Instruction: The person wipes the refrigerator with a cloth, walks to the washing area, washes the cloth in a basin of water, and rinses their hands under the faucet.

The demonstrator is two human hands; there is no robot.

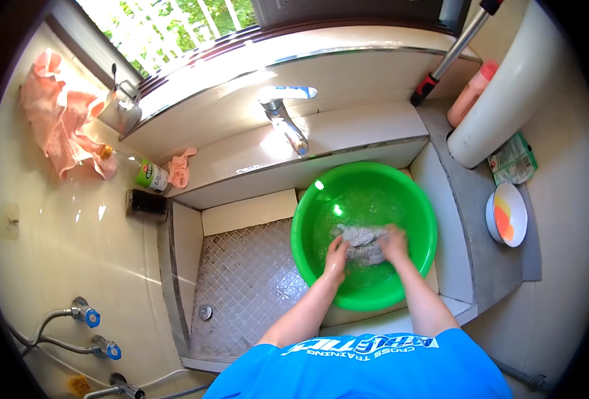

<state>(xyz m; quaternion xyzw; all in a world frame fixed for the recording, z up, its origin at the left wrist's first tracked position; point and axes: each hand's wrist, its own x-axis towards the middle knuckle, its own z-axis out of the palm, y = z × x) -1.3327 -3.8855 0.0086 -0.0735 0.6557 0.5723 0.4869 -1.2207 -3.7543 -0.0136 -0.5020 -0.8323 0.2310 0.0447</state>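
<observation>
A round green basin holds water and stands in the right part of a tiled sink. In it is a wet, light grey cloth, bunched between my two hands. My left hand grips the cloth's left end, fingers closed on it. At the other end my right hand is closed on the cloth, slightly blurred by motion. Above and left of the basin, a chrome faucet rises from the ledge.
A drain lies in the sink floor. Left are a bottle, a dark box and pink cloths. Right are a white bowl, a white pipe, a pink bottle and a green packet.
</observation>
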